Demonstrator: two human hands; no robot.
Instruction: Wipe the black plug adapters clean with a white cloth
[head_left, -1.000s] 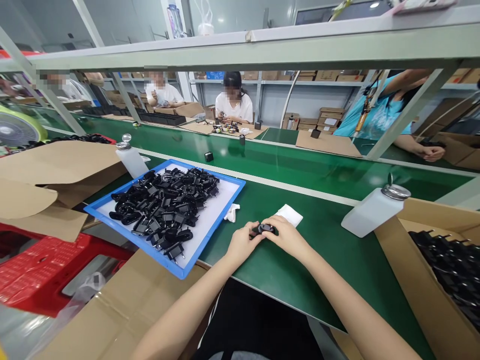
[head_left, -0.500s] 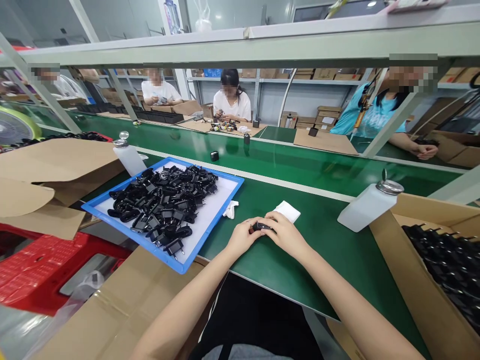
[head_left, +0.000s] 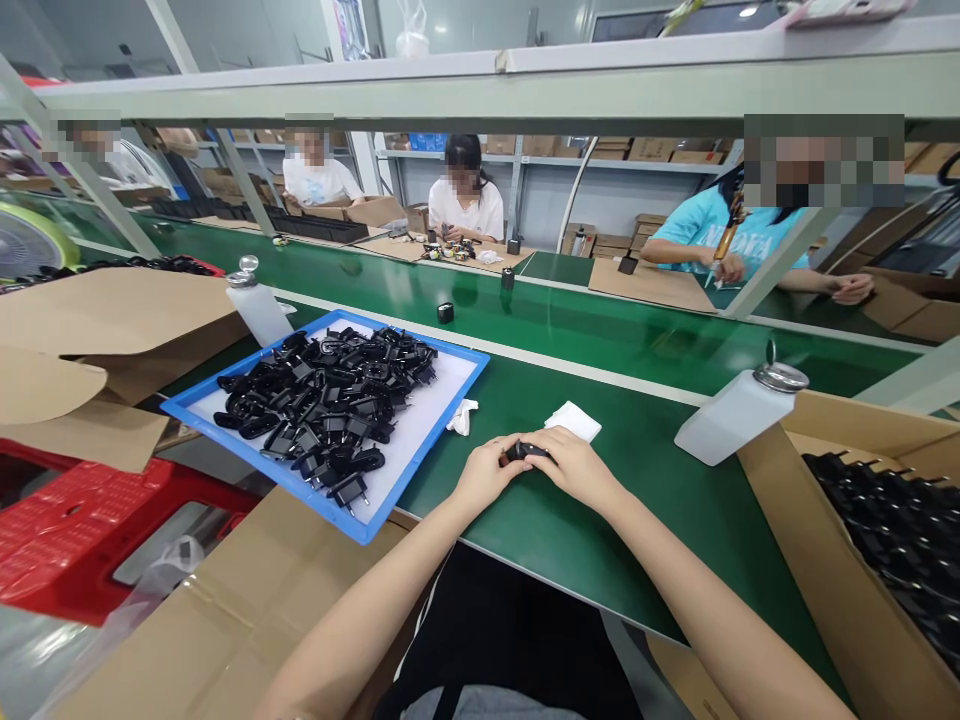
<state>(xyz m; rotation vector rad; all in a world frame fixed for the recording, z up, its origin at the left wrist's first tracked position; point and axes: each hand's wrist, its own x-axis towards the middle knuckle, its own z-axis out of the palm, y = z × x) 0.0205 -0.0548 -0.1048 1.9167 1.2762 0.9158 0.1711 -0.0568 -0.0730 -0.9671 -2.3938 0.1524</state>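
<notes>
My left hand [head_left: 484, 475] and my right hand [head_left: 577, 468] meet over the front of the green bench, both closed around a black power adapter [head_left: 519, 452]. Fingers cover much of it, so its prongs and cable cannot be made out. Just behind my right hand lies a folded white cloth [head_left: 574, 421]. A crumpled white tissue [head_left: 463, 417] rests between my left hand and a blue-rimmed tray [head_left: 416, 478]. That tray carries a heap of black plug adapters [head_left: 330, 400] with coiled cables.
White pump bottles stand at left [head_left: 259, 308] and right [head_left: 739, 415]. On the right, a cardboard box [head_left: 795, 540] holds rows of black adapters. Black pieces [head_left: 445, 312] sit on the green conveyor [head_left: 600, 340]. Co-workers sit across it; a red stool [head_left: 82, 530] is at left.
The adapter has turned slightly in my fingers, and my right fingers have lowered over it. Black pieces on the conveyor have shifted right. The co-worker at right has brought a hand to a hanging tool.
</notes>
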